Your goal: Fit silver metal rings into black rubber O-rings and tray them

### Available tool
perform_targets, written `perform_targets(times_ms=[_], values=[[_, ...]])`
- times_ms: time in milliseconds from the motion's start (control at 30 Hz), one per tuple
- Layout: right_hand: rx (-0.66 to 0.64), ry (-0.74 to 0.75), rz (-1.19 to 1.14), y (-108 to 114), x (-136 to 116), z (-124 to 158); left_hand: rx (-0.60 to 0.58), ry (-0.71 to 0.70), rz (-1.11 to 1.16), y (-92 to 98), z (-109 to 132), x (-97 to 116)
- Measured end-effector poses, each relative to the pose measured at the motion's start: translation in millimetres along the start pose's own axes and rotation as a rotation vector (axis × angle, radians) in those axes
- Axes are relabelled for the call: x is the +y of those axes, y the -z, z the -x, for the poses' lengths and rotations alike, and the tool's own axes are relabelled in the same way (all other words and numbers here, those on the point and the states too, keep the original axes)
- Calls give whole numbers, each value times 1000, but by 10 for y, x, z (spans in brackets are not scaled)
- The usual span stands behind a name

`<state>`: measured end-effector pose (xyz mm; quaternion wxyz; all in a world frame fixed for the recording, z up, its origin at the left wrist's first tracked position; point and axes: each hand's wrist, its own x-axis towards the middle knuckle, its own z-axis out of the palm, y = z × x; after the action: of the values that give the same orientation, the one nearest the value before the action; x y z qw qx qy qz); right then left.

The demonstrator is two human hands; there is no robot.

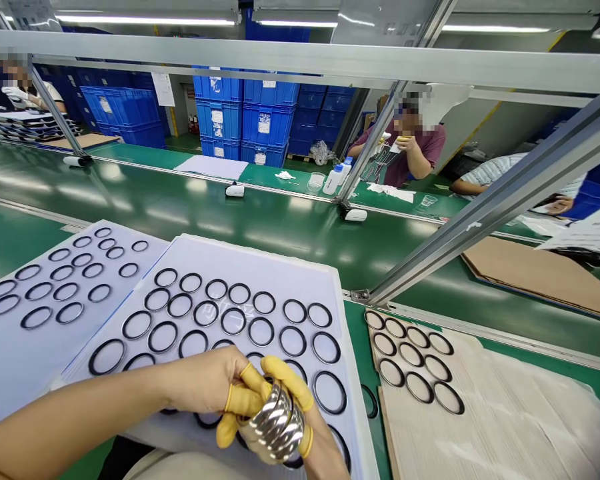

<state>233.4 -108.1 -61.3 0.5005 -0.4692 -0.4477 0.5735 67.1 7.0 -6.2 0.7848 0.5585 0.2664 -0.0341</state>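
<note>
Closest in, the left hand [200, 387] and the right hand [323, 453] meet low over a white tray [354, 380], their fingers [243, 400], capped in yellow finger cots, clenched around a stack of polished metal bands [275, 423]. The grip sits at the bands' edges, and the cots probably keep skin off the bright metal. On the tray, black rings [220, 321] lie in loose rows, spaced apart so that none overlaps. A second white sheet [15, 360] with more such rings butts against the tray's left side. To the right, a pale pad [510, 413] on cardboard carries a smaller group of rings [419, 388], all resting on the green bench [190, 233], which keeps them within reach. Beyond a metal rail [330, 57], a co-worker [415, 143] sits at the far side, with stacked blue crates [220, 113] behind.
</note>
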Motion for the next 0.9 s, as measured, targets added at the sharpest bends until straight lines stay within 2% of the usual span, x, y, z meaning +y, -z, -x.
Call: perform_targets(times_ms=[133, 233, 367, 433, 667, 800, 867, 900], values=[[21, -51, -128, -46, 93, -24, 7, -48, -104, 21, 38, 10], [-23, -76, -111, -15, 152, -66, 63, -121, -178, 7, 92, 56], [-203, 148, 91, 118, 164, -80, 172, -231, -329, -19, 182, 170], [-280, 219, 138, 158, 162, -43, 189, -276, -407, -24, 211, 208], [-319, 181, -47, -10, 304, 87, 161, -442, -621, -51, 196, 149], [-344, 151, -17, -107, 390, 8, 139, -457, -779, -36, 244, 195], [-352, 140, 16, -106, 412, -24, 95, -378, -864, 23, 280, 263], [-356, 137, 36, -95, 417, -33, 25, -295, -847, 64, 291, 298]])
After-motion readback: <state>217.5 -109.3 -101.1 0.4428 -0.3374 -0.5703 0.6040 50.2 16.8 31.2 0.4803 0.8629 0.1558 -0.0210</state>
